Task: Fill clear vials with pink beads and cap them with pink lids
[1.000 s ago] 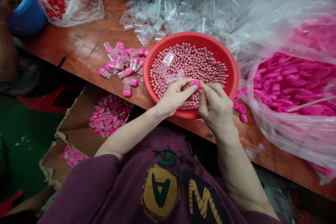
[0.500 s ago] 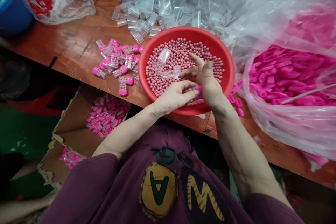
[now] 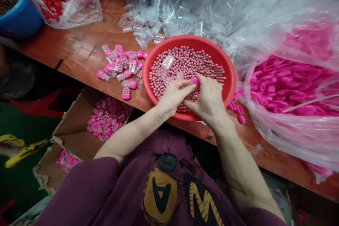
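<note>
Over the red basin (image 3: 234,74), my left hand (image 3: 171,96) is closed around a small bottle, mostly hidden by my fingers. Its bright pink cap (image 3: 195,82) sticks up between my two hands. My right hand (image 3: 211,99) is closed too, with its fingers against the cap and its thumb lower down. Pink beads (image 3: 185,58) fill the basin beneath. A few clear empty bottles (image 3: 167,62) lie on the beads at the left.
Bead-filled, pink-capped bottles (image 3: 119,60) lie left of the basin. Clear bottles (image 3: 164,14) are heaped behind it. A plastic bag of pink caps (image 3: 291,84) stands right, near loose caps (image 3: 239,109). Below the table's left edge, a cardboard box (image 3: 71,130) holds filled bottles.
My right hand has gone from spread fingers to closed on the pink cap. The cap has moved slightly up and left. The view has shifted, and yellow sandals now show at the lower left.
</note>
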A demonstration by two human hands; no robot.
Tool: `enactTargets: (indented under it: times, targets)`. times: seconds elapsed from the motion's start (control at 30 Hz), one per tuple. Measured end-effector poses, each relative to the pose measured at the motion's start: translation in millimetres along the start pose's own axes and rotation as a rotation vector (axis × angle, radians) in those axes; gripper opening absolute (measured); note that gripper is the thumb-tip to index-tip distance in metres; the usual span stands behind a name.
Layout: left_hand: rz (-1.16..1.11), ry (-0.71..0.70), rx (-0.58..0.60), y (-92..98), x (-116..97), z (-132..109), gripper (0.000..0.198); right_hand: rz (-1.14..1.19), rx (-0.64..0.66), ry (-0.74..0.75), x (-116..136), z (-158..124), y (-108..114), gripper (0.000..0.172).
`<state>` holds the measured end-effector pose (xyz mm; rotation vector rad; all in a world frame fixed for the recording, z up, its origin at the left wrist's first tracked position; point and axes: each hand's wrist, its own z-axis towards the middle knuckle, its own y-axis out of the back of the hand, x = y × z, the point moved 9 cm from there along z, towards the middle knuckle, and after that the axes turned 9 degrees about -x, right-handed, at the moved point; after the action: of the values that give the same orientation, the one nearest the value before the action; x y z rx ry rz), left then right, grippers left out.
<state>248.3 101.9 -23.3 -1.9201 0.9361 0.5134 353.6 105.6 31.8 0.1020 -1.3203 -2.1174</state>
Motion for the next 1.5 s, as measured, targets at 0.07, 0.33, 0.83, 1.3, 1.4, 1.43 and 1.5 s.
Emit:
enactTargets:
  times: [0.07,0.33,0.83,1.3,1.4,1.43,1.5]
  targets:
    - [0.005,-0.006,0.025,-0.6,1.8,0.0,0.015,-0.027,-0.061,0.057,5.9,-0.7,-1.4,0.073]
    - [0.068,-0.050,0.089,-7.3,2.6,-2.4,0.031,-0.115,-0.166,0.152,5.4,-6.3,11.2,0.062]
    - [0.461,-0.878,-0.384,83.3,-159.2,15.6,0.020,0.199,-0.289,0.036,-8.6,0.6,13.9,0.047]
    - [1.890,-0.926,0.236,-33.5,-68.1,36.7,0.031,0.471,-0.576,-0.342,-31.4,-34.2,43.0,0.028]
    - [2.117,-0.961,0.423,-46.1,-46.7,43.6,0.042,0.445,-0.672,-0.444,-56.3,-60.9,55.9,0.030]
    - [2.168,-0.944,0.468,-46.8,-42.4,44.6,0.044,0.393,-0.705,-0.472,-68.4,-72.2,62.7,0.031]
    - [2.226,-0.910,0.511,-47.8,-38.6,44.0,0.047,0.351,-0.635,-0.494,-95.9,-90.4,67.4,0.035]
